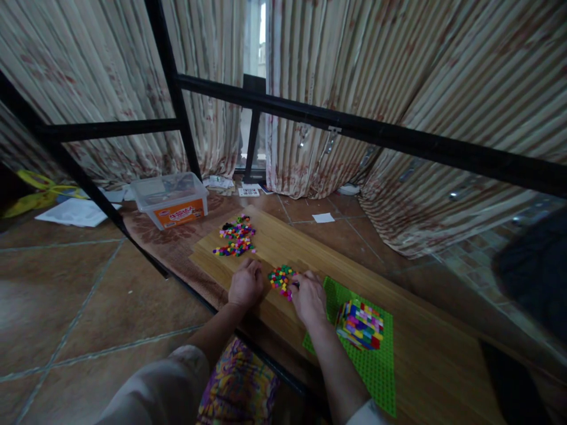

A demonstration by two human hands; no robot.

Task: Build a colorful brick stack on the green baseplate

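Observation:
My left hand point(246, 283) rests near the board's front edge with its fingers curled in; what they hold, if anything, is hidden. My right hand point(309, 297) is at the right side of a small pile of coloured toy bricks point(280, 276), its fingers bent down and together at the pile. I cannot make out whether a brick is between them. Right of that hand lies a green baseplate point(380, 389), partly covered by my forearm. On it stands a block built of many coloured bricks point(361, 324). A larger heap of loose bricks point(237, 236) lies farther left.
The wooden board point(425, 336) runs diagonally, with a dark flat object point(509, 378) at its right end. Behind left stands a clear plastic box point(170, 198) with an orange label. Black metal bars point(283, 106) cross in front of striped curtains. White paper point(323, 218) lies on the tiles.

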